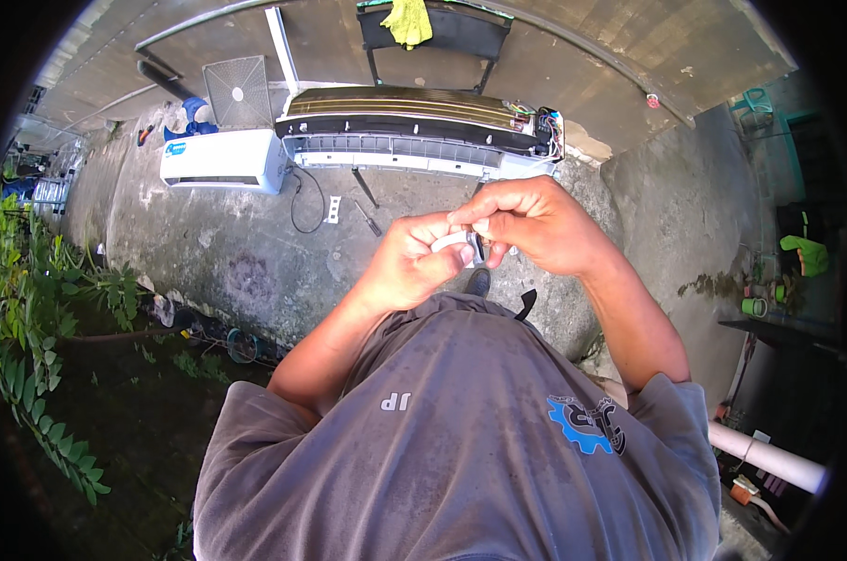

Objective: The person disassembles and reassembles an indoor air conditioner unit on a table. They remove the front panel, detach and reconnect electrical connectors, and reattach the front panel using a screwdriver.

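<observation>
In front of my waist, my left hand (416,260) is closed around a small white rounded piece (449,242) with a dark edge; its exact kind I cannot make out. The fingers of my right hand (540,224) are pinched together at the dark side of that piece. Whatever lies between those right fingertips is too small and hidden to name. Beyond my hands, an opened air conditioner indoor unit (414,131) lies on the concrete, its finned coil exposed and wires showing at its right end.
A white air conditioner cover (222,161) stands left of the unit. On the floor lie a screwdriver (368,220), a white slotted plate (333,209) and a black cable (296,208). A square grille (237,92) leans on the wall near a black chair (461,42). Plants (40,374) border the left.
</observation>
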Motion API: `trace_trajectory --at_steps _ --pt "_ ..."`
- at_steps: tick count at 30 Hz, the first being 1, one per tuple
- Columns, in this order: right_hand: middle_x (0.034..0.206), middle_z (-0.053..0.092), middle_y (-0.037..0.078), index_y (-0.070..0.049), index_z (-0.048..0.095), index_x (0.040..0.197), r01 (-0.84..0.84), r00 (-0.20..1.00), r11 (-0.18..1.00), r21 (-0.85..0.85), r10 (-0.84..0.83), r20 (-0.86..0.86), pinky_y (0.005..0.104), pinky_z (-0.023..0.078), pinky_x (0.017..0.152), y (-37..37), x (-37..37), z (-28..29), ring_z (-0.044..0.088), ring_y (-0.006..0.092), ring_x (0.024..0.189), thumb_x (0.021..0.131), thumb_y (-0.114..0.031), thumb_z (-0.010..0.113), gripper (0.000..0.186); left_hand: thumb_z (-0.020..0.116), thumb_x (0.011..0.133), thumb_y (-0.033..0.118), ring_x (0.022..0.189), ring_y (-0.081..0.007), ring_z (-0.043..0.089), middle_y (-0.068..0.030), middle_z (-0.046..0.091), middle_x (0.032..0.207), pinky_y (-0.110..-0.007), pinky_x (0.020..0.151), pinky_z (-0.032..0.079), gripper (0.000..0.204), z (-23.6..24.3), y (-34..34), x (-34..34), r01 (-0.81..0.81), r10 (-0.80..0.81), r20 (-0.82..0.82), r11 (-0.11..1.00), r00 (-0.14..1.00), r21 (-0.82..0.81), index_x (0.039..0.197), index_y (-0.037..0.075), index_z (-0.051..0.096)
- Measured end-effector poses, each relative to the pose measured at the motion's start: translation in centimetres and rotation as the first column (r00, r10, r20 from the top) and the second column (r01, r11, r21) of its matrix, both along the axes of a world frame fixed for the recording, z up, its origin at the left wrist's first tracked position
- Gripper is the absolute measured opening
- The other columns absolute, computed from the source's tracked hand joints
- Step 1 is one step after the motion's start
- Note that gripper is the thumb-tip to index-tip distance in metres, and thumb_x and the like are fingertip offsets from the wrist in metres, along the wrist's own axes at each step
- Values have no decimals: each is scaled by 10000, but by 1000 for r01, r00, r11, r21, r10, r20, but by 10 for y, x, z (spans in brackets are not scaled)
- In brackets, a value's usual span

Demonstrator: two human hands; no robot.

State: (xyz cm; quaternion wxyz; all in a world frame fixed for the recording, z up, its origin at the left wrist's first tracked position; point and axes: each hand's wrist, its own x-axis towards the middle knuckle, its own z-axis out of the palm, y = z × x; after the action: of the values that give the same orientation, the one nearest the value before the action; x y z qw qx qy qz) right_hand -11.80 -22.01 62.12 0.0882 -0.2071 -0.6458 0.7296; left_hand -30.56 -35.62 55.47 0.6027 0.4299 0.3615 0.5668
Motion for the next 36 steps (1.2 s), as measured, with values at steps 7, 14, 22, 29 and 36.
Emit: trace_trajectory --at_steps 7,14,22,29,36 --pt "1025 635 7 -27 740 1352 7 992 979 205 19 -126 259 561 790 -9 10 -6 586 96 880 938 -2 806 420 706 1096 310 751 -45 544 5 685 963 -226 646 440 360 -1 4 1 49 -51 204 999 978 15 1254 -12 727" --pt "986 639 28 -33 753 1293 204 964 929 308 -136 -227 291 570 778 -19 14 -15 603 107 871 869 11 868 442 697 1104 354 696 -51 548 0 664 841 -229 623 432 341 -15 15 -3 92 -90 222 996 971 2 1103 14 717" --pt "951 684 59 -45 755 1281 306 951 738 601 -206 -231 324 565 725 -26 13 -20 647 150 786 865 30 822 428 685 1110 391 750 -57 596 1 680 867 -228 652 459 369 -24 20 -7 82 -81 161 997 984 2 1134 24 713" --pt "875 659 77 -5 760 1254 413 910 636 652 -306 -278 321 511 691 -38 13 -28 624 151 751 909 -63 825 356 703 1093 362 926 -106 654 -44 722 1071 -281 843 531 464 -25 21 -1 -15 14 68 1000 998 16 1343 -27 667" --pt "986 717 15 -4 737 1226 604 797 777 177 -583 -158 279 561 759 -56 24 -92 633 74 824 1009 -3 758 218 816 978 78 1082 -134 646 -44 697 1168 -310 950 528 392 -57 18 21 -169 194 -265 979 945 112 1343 20 686"
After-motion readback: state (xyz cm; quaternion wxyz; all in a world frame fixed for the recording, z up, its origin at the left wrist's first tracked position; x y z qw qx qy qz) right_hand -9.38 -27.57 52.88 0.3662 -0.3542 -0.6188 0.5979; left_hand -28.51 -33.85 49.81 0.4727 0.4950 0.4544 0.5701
